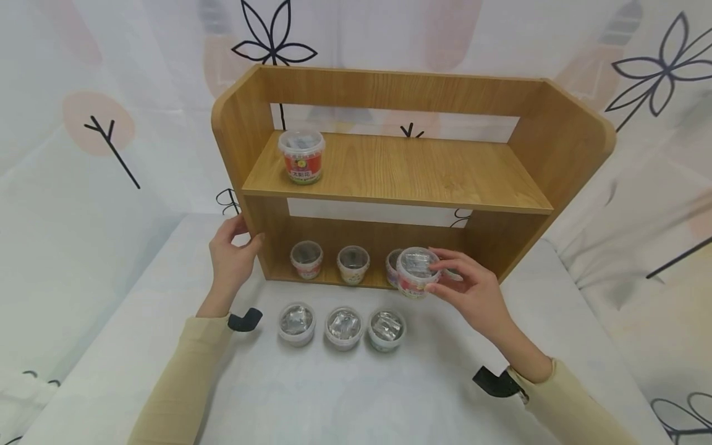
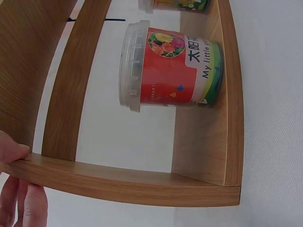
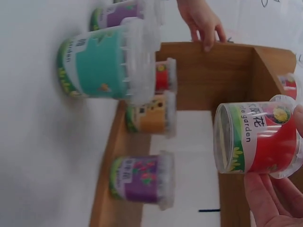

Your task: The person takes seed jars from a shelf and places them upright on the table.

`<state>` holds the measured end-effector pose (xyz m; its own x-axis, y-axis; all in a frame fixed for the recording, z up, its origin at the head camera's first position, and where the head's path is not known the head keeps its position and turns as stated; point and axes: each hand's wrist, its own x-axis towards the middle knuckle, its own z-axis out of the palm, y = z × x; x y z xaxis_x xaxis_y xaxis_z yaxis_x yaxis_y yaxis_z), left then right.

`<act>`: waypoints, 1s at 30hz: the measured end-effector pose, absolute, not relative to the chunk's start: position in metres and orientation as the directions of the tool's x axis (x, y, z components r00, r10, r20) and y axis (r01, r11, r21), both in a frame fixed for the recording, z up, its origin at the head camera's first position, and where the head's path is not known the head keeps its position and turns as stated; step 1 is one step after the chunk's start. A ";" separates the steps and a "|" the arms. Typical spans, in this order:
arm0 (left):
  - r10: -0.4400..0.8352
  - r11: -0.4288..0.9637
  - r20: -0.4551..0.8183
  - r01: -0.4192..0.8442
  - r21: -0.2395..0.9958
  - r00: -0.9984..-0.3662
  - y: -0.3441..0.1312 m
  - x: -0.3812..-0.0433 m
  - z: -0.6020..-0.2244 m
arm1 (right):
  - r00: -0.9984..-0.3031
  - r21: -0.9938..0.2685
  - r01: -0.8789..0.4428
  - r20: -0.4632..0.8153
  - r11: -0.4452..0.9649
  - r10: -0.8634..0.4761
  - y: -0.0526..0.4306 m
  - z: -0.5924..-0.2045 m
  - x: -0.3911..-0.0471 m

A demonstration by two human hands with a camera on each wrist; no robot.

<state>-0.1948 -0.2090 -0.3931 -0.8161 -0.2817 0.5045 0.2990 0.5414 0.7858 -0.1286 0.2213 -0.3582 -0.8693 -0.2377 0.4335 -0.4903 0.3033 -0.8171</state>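
My right hand (image 1: 473,293) holds a clear plastic cup with a red label (image 3: 272,142), thumb and fingers around its lidded end. In the head view it overlaps the purple-labelled cup (image 3: 142,178) on the lower shelf. My left hand (image 1: 232,259) grips the left side panel of the wooden shelf unit (image 2: 128,182), thumb on one face and fingers on the other. On the lower shelf, left of the purple one, stand a red-labelled cup (image 1: 306,259) and an orange-labelled cup (image 1: 353,264). Another red-labelled cup (image 1: 302,157) stands at the upper shelf's left end.
A row of three lidded cups stands on the white tabletop before the unit: a left cup (image 1: 296,324), a middle cup (image 1: 343,329) and a right cup (image 1: 386,330). A patterned cloth (image 1: 139,55) hangs behind the unit.
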 end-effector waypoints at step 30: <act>-0.278 0.535 0.504 0.304 0.788 -0.818 -0.209 -0.194 -0.392 | -0.944 -0.908 -0.318 0.277 0.273 -0.180 0.250 -0.433 -0.107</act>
